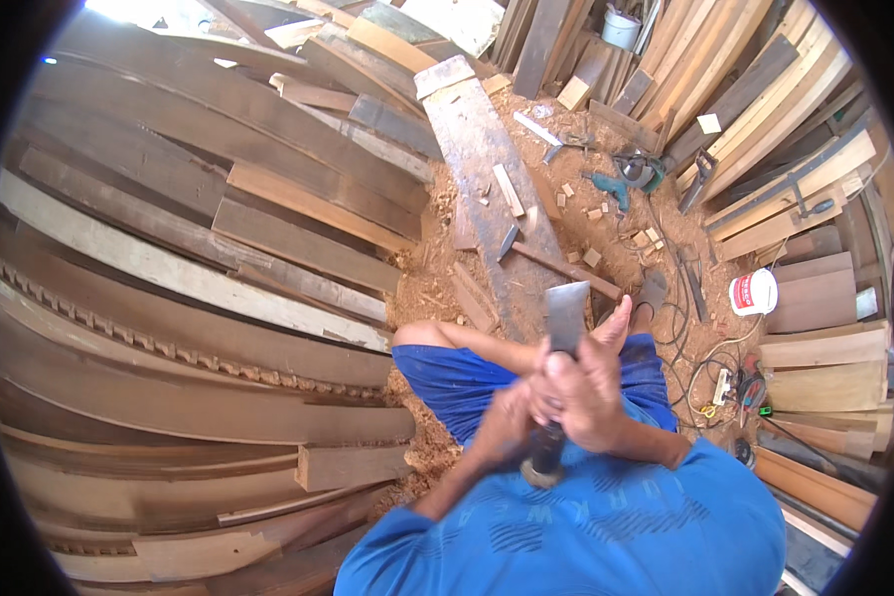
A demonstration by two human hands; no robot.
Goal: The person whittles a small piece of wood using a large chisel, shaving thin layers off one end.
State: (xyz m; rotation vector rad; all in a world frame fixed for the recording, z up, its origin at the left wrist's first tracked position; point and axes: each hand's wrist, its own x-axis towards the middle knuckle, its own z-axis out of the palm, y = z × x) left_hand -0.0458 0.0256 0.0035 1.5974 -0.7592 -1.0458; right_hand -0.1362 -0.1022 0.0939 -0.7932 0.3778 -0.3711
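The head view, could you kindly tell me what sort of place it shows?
Probably a woodworking shop: many boards lie about, with strewn wood shavings and a hammer in view.

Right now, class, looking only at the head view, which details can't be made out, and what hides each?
Middle of the wide-bladed tool, head view: covered by the left hand and right hand.
How each hand grips it, head view: blurred and overlapping.
Outer ends of some boards at left, head view: cut off by the round picture edge.
Teal power tool, head view: fittings too small.
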